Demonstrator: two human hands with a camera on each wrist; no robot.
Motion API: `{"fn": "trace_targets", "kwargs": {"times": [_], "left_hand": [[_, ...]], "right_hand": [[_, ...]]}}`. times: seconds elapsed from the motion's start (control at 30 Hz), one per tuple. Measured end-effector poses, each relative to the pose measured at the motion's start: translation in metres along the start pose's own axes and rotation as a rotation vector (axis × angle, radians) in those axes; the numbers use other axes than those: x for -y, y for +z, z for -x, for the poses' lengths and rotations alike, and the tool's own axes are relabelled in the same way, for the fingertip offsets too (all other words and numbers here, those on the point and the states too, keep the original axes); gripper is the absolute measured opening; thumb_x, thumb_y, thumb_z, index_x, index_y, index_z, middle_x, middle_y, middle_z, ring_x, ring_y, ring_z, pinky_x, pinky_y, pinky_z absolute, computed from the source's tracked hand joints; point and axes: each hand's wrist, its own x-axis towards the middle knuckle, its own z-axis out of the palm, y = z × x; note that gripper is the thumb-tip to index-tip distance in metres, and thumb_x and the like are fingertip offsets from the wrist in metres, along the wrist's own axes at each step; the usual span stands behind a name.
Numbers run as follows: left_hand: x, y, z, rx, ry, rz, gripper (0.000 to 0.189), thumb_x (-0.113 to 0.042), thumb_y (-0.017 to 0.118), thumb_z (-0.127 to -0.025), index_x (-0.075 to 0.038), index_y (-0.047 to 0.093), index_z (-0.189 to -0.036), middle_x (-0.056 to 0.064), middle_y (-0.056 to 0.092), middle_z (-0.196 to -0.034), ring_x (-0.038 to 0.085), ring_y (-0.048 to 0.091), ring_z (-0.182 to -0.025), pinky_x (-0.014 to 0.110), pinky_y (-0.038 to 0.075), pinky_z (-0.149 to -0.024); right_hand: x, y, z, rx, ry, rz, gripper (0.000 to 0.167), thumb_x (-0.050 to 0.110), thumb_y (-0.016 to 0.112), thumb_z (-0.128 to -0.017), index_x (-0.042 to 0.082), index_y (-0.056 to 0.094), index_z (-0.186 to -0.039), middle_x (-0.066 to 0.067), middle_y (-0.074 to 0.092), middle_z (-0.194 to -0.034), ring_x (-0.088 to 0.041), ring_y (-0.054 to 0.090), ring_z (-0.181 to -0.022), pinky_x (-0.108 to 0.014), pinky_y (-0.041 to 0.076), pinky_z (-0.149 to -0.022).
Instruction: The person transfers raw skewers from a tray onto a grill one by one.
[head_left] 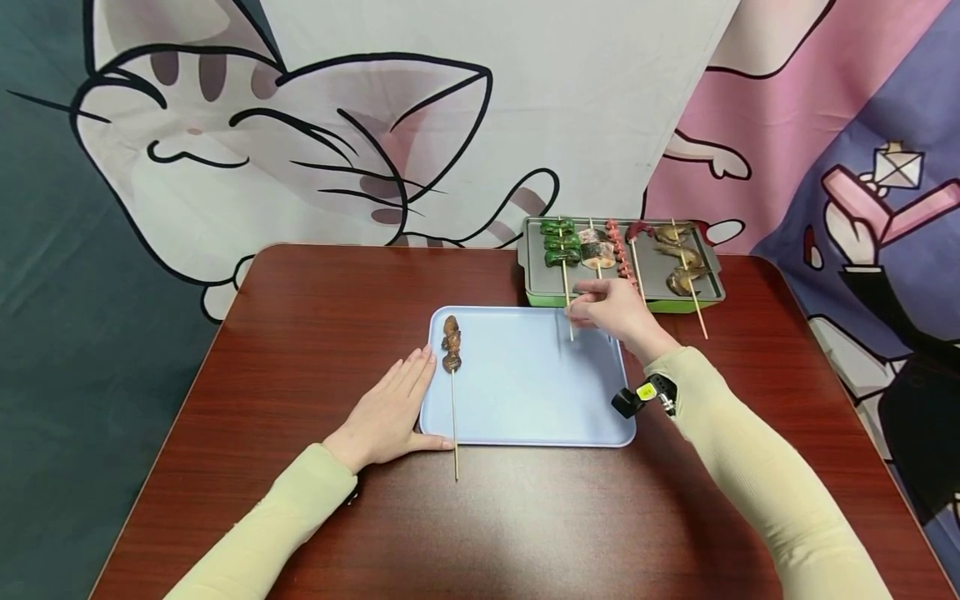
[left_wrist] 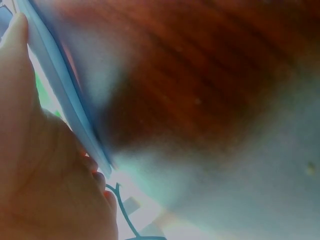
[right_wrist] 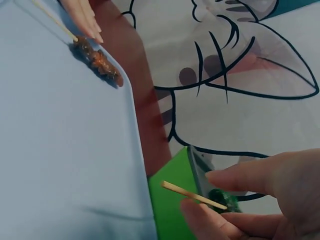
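Note:
A light-blue tray [head_left: 540,379] lies on the table. On its left side is a skewer of browned meat pieces [head_left: 452,346], its stick reaching past the front rim. My left hand [head_left: 390,412] lies flat against the tray's left edge, thumb by the stick. Behind the tray, a green-pepper skewer [head_left: 562,246] rests on a grey-topped green box [head_left: 648,283]. My right hand [head_left: 611,312] is at this skewer's stick [right_wrist: 192,194]. In the right wrist view the stick passes between thumb and fingers, with a gap under the thumb.
Across the box lie further skewers: a thick pale roll with a dark band [head_left: 597,248], a row of red pieces [head_left: 619,250], a dark red one [head_left: 640,231] and brownish pieces [head_left: 680,258]. A cartoon-cat cloth [head_left: 585,100] hangs behind the brown table [head_left: 315,317].

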Motion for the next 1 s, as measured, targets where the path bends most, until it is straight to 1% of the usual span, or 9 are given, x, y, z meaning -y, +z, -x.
{"fn": "trace_targets", "kwargs": {"times": [0.1, 0.17, 0.33, 0.4, 0.57, 0.73, 0.87, 1.0], "left_hand": [[0.0, 0.0, 0.0, 0.003, -0.002, 0.0, 0.122, -0.081, 0.059, -0.082, 0.011, 0.027, -0.155, 0.026, 0.02, -0.164, 0.037, 0.021, -0.151, 0.047, 0.02, -0.122], [0.001, 0.001, -0.001, 0.005, -0.004, 0.001, 0.123, -0.081, 0.059, -0.082, 0.011, 0.026, -0.155, 0.026, 0.02, -0.164, 0.037, 0.02, -0.151, 0.047, 0.02, -0.122], [0.001, 0.0, -0.001, 0.01, -0.009, 0.004, 0.123, -0.081, 0.061, -0.081, 0.011, 0.026, -0.156, 0.025, 0.019, -0.164, 0.037, 0.019, -0.151, 0.046, 0.018, -0.122], [0.001, 0.0, 0.0, 0.012, -0.009, 0.004, 0.123, -0.081, 0.06, -0.082, 0.011, 0.026, -0.156, 0.025, 0.019, -0.164, 0.036, 0.019, -0.152, 0.046, 0.018, -0.122], [0.0, -0.002, 0.0, 0.016, -0.009, 0.008, 0.122, -0.081, 0.059, -0.083, 0.011, 0.025, -0.156, 0.025, 0.019, -0.164, 0.037, 0.018, -0.152, 0.046, 0.018, -0.122], [0.0, -0.002, 0.0, 0.014, -0.008, 0.006, 0.122, -0.081, 0.059, -0.083, 0.011, 0.026, -0.156, 0.025, 0.02, -0.164, 0.037, 0.019, -0.151, 0.047, 0.019, -0.122], [-0.001, -0.002, 0.0, 0.014, -0.007, 0.001, 0.122, -0.081, 0.059, -0.082, 0.011, 0.027, -0.155, 0.025, 0.021, -0.164, 0.037, 0.02, -0.151, 0.047, 0.019, -0.122], [-0.001, -0.001, 0.0, 0.016, -0.01, 0.006, 0.122, -0.081, 0.059, -0.082, 0.011, 0.027, -0.156, 0.025, 0.021, -0.164, 0.037, 0.019, -0.151, 0.046, 0.019, -0.122]], "right_hand": [[0.003, -0.004, 0.007, -0.025, -0.039, 0.022, 0.058, 0.012, 0.071, -0.096, -0.005, 0.049, -0.147, -0.023, 0.068, -0.12, -0.031, 0.072, -0.101, -0.043, 0.056, -0.091], [0.005, -0.007, 0.013, -0.037, -0.072, 0.019, 0.058, 0.015, 0.071, -0.096, -0.005, 0.05, -0.147, -0.023, 0.067, -0.123, -0.028, 0.072, -0.101, -0.04, 0.057, -0.09], [0.014, -0.014, 0.03, -0.049, -0.135, -0.018, 0.061, 0.023, 0.072, -0.096, 0.0, 0.051, -0.148, -0.021, 0.066, -0.128, -0.012, 0.073, -0.093, -0.029, 0.058, -0.085], [0.016, -0.016, 0.036, -0.057, -0.154, -0.027, 0.062, 0.027, 0.074, -0.095, 0.002, 0.052, -0.148, -0.019, 0.067, -0.128, -0.009, 0.072, -0.094, -0.028, 0.057, -0.087], [0.019, -0.015, 0.047, -0.065, -0.192, -0.061, 0.061, 0.03, 0.075, -0.095, 0.003, 0.055, -0.146, -0.018, 0.068, -0.127, -0.012, 0.072, -0.099, -0.03, 0.056, -0.089], [0.022, -0.011, 0.053, -0.049, -0.222, -0.108, 0.058, 0.025, 0.074, -0.096, 0.001, 0.055, -0.145, -0.02, 0.068, -0.125, -0.012, 0.073, -0.096, -0.029, 0.058, -0.085], [0.022, -0.007, 0.057, -0.019, -0.218, -0.137, 0.057, 0.023, 0.074, -0.097, 0.001, 0.055, -0.146, -0.021, 0.068, -0.125, -0.013, 0.073, -0.096, -0.031, 0.058, -0.086], [0.022, -0.003, 0.059, 0.012, -0.21, -0.147, 0.057, 0.024, 0.073, -0.097, 0.001, 0.055, -0.145, -0.021, 0.068, -0.125, -0.02, 0.073, -0.101, -0.036, 0.057, -0.089]]}}
